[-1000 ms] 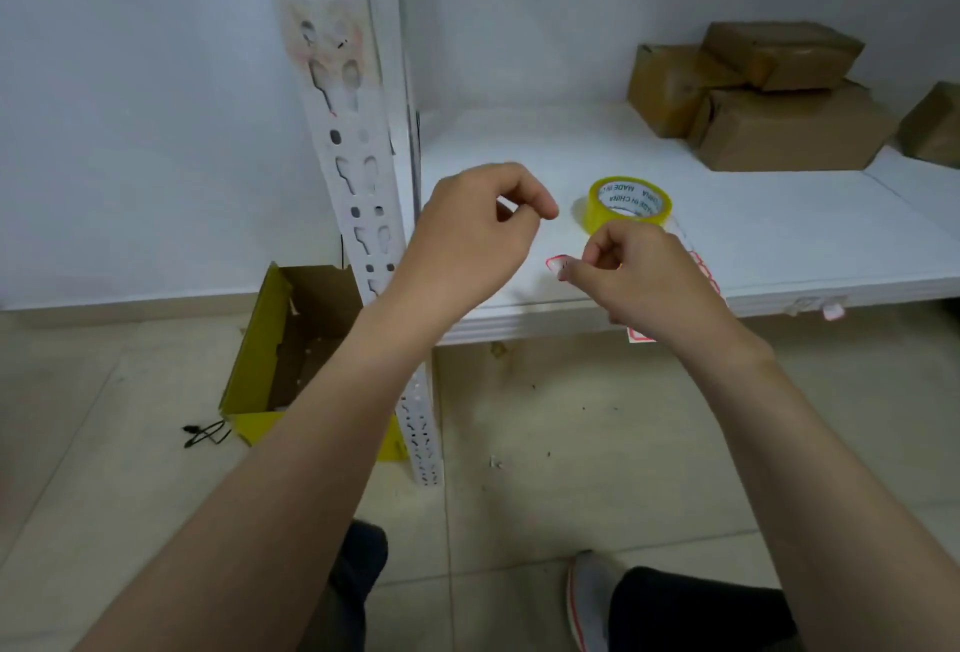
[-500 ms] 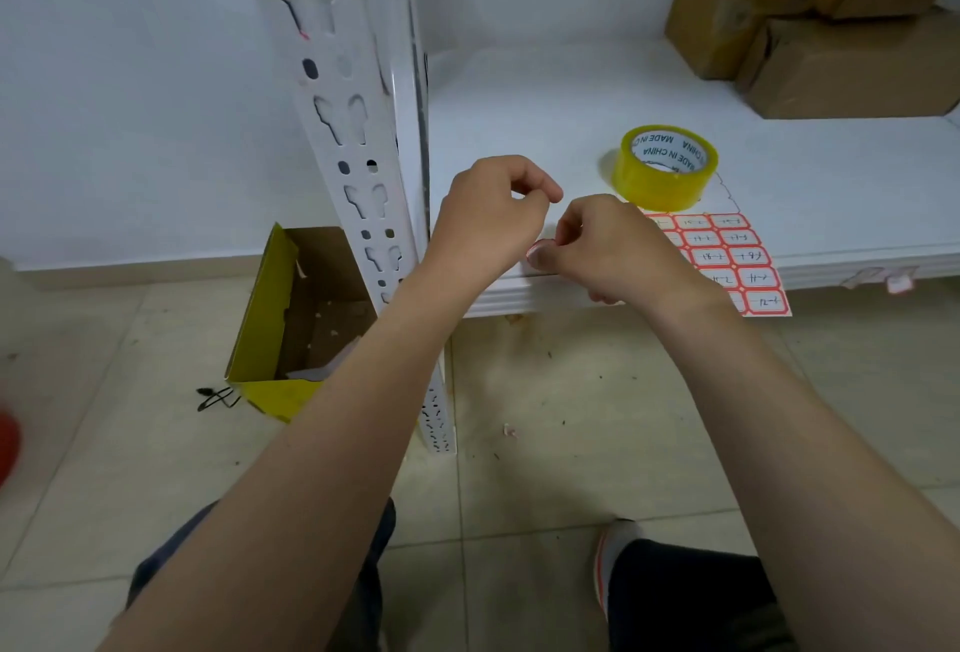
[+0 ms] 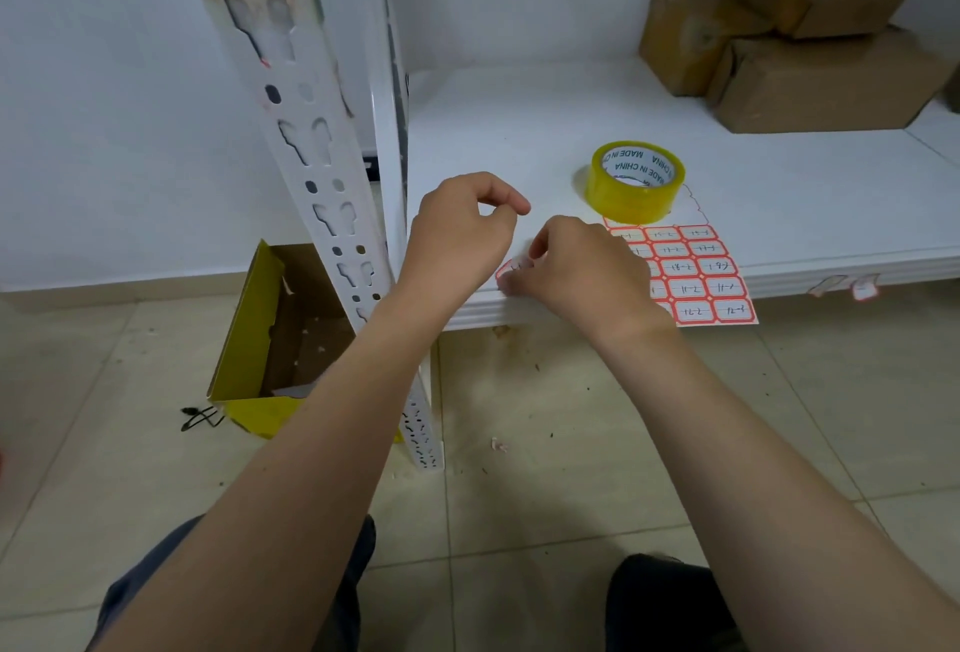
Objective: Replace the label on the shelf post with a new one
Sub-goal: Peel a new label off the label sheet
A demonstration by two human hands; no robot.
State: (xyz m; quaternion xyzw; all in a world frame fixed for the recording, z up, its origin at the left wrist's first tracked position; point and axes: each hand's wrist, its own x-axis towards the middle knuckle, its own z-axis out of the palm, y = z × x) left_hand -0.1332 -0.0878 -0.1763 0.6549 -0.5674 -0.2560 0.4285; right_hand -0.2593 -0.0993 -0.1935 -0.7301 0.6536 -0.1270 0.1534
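Note:
A white perforated shelf post (image 3: 306, 132) rises at the left, with torn label residue near its top. My right hand (image 3: 576, 269) pinches a small red-bordered label (image 3: 510, 271) over the front edge of the white shelf (image 3: 519, 132). Just left of it, my left hand (image 3: 462, 236) hovers with curled fingers, its thumb and forefinger close together, holding nothing I can see. A sheet of red-bordered labels (image 3: 696, 272) lies on the shelf edge, partly hidden by my right hand.
A roll of yellow tape (image 3: 636, 181) stands behind the sheet. Brown parcels (image 3: 795, 43) sit at the shelf's back right. An open yellow box (image 3: 270, 339) lies on the tiled floor left of the post. Label scraps hang from the shelf edge (image 3: 844, 285).
The view has dropped and moved nearer the shelf. My right hand has stayed on the small label and moved closer to my left hand. The label sheet has come into view.

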